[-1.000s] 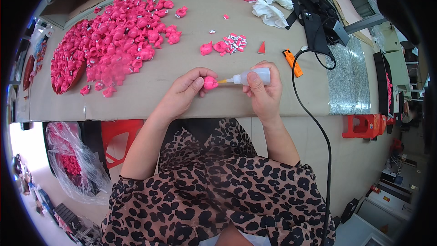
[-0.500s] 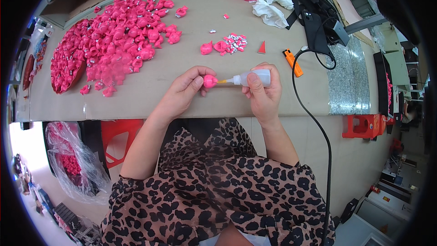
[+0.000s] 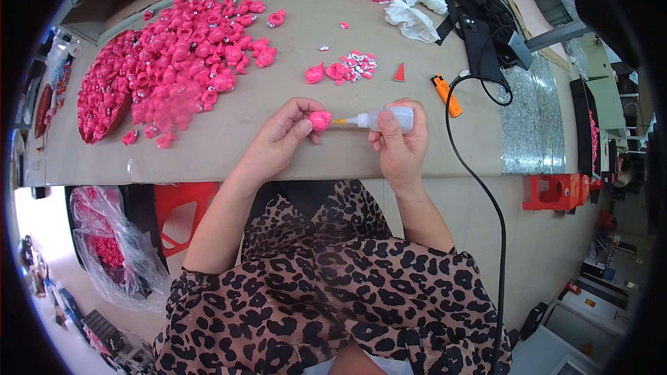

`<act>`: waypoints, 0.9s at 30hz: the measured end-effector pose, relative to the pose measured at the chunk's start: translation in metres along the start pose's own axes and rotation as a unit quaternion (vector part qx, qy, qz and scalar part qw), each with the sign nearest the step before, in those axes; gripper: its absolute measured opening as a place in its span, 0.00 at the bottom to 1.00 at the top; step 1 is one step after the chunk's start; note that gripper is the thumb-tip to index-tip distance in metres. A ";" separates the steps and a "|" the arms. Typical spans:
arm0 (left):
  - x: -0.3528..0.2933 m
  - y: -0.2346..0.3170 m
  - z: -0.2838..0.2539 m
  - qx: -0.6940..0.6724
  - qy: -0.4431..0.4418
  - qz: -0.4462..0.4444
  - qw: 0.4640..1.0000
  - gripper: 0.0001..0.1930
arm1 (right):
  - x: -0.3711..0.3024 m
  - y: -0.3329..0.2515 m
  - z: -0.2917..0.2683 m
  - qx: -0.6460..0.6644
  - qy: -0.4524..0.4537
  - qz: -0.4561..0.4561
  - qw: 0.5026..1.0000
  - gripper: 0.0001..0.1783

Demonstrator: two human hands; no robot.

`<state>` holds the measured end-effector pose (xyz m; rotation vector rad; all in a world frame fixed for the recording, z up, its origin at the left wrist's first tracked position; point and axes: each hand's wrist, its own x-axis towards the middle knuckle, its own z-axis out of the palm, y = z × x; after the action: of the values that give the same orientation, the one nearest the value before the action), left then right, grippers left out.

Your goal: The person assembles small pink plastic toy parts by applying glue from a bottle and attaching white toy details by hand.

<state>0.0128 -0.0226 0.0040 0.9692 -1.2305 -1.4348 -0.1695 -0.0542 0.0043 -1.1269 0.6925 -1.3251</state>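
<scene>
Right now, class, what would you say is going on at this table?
A person seated at the table holds a small pink piece in the left hand. The right hand grips a small squeeze bottle, its thin nozzle touching the piece. A big heap of similar pink pieces lies to the left, and a few more sit just beyond the hands.

small pink piece: rounded, pinched between fingertips above the table edge. translucent squeeze bottle: horizontal, its thin nozzle tip touching the piece.
</scene>
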 end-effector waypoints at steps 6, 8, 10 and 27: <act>-0.001 0.000 0.006 -0.021 0.024 0.020 0.999 0.09 | -0.006 0.001 0.008 0.035 0.053 0.011 0.998 0.10; -0.001 -0.005 0.006 -0.031 0.030 0.043 0.998 0.09 | -0.007 0.002 0.010 0.046 0.067 0.008 0.997 0.10; -0.001 -0.006 0.006 -0.041 0.036 0.065 0.996 0.09 | -0.008 0.004 0.011 0.085 0.086 0.009 0.993 0.09; -0.002 -0.004 0.008 0.041 0.064 0.083 0.994 0.11 | -0.014 0.007 0.012 0.046 0.065 -0.006 0.997 0.10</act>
<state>0.0047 -0.0186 0.0010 0.9744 -1.2533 -1.1829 -0.1582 -0.0388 -0.0001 -0.9779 0.7124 -1.4349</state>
